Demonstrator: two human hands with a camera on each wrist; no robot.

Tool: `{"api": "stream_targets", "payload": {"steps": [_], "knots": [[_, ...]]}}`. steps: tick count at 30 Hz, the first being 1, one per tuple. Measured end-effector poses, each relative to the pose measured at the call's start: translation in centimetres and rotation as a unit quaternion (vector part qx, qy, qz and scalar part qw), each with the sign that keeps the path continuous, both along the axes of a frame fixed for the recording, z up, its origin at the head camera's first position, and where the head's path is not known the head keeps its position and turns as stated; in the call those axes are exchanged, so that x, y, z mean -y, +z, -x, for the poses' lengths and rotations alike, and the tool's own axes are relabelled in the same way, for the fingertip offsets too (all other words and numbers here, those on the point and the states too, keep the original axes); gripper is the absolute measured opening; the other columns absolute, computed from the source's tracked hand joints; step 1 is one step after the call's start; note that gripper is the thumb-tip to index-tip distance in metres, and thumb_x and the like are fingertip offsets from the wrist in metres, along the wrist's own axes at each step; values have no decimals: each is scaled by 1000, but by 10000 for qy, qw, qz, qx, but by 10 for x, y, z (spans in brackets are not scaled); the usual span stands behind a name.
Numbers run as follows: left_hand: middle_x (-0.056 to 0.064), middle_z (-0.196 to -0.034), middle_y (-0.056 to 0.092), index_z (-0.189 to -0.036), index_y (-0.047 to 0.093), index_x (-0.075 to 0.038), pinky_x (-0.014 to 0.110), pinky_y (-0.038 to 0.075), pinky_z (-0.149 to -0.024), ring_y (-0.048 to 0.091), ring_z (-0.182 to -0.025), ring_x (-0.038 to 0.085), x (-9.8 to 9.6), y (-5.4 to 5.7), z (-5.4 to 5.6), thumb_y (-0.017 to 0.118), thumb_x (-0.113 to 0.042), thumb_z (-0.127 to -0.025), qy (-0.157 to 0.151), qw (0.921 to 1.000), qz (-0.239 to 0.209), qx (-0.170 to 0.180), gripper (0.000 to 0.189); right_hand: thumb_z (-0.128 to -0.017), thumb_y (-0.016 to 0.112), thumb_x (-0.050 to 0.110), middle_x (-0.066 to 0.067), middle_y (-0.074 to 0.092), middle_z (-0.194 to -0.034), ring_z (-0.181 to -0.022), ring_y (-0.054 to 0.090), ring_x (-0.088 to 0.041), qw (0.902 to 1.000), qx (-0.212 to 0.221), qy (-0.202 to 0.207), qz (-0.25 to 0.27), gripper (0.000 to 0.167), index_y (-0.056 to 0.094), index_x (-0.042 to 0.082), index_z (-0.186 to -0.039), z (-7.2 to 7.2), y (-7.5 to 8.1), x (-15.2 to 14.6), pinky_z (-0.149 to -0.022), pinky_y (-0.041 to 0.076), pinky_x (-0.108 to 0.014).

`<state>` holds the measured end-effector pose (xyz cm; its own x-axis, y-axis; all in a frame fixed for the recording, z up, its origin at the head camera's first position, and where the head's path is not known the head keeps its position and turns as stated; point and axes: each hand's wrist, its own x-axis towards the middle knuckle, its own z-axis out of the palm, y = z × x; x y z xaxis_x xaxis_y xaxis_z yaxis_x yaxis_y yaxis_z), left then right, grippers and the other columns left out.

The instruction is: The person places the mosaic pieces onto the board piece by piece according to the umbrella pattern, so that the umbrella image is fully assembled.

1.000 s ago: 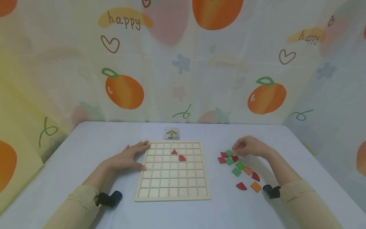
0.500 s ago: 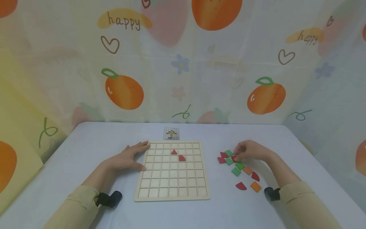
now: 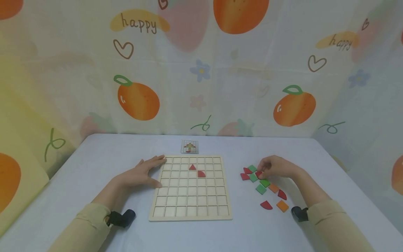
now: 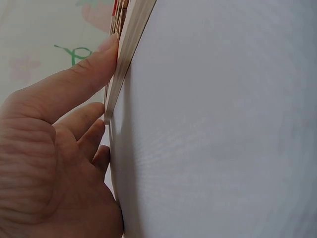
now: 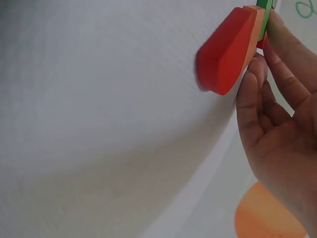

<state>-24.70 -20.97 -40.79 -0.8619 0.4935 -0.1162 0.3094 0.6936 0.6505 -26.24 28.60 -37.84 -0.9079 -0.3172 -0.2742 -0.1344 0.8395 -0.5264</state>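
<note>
A light wooden grid board (image 3: 182, 191) lies on the white table, bearing a red triangle tile (image 3: 192, 167) and a red quarter-circle tile (image 3: 201, 174). My left hand (image 3: 135, 175) rests along its left edge, fingers spread; in the left wrist view the thumb (image 4: 81, 74) touches the rim. To the right, my right hand (image 3: 278, 167) is down at the loose tiles, thumb and fingertips about another red tile (image 3: 258, 174), largely covered by them. The right wrist view shows the hand's curled fingers (image 5: 250, 106) beside a near red tile (image 5: 225, 54); the pinched piece is mostly hidden.
Several green, red and orange tiles, such as a green one (image 3: 260, 189) and an orange one (image 3: 282, 206), lie scattered right of the board. A small pattern card (image 3: 189, 147) lies behind the board. A printed cloth (image 3: 220, 87) hangs behind the table.
My right hand has come down slightly onto the red tile, its fingertips closing about it. The left hand stays at the board's edge, and the board's tiles have not moved.
</note>
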Motion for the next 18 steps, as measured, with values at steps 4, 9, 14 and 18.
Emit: {"api": "stream_targets", "payload": {"steps": [4,9,14,18], "knots": [[17,-167,16,-154,32,-6,70,-9,-119,8,-154,44,0,0,0,79,-34,-76,-5,10000,14,-11,95,-84,77,22,0,65,-83,-87,54,-17,9999,-40,97,-8,17,68,10,-94,0,0,0,-75,47,-29],[18,-166,16,-154,31,-5,70,-9,-119,9,-154,45,0,0,0,79,-34,-76,0,10000,18,-37,96,-84,78,20,0,65,-81,-83,55,-17,9998,-82,200,44,16,67,10,-91,2,0,0,-74,47,-28],[18,-166,17,-154,32,-5,70,-9,-119,8,-154,45,-1,1,-1,79,-33,-76,6,10000,-7,-26,95,-84,77,19,-1,65,-81,-82,56,-17,9996,-160,240,80,17,65,9,-90,2,1,1,-74,48,-27],[17,-166,17,-154,32,-6,70,-9,-119,8,-154,45,-1,1,0,79,-34,-76,-18,10000,-25,-42,95,-85,76,18,-1,66,-83,-83,56,-17,9994,-259,198,71,16,64,10,-91,3,1,0,-76,49,-28]]}}
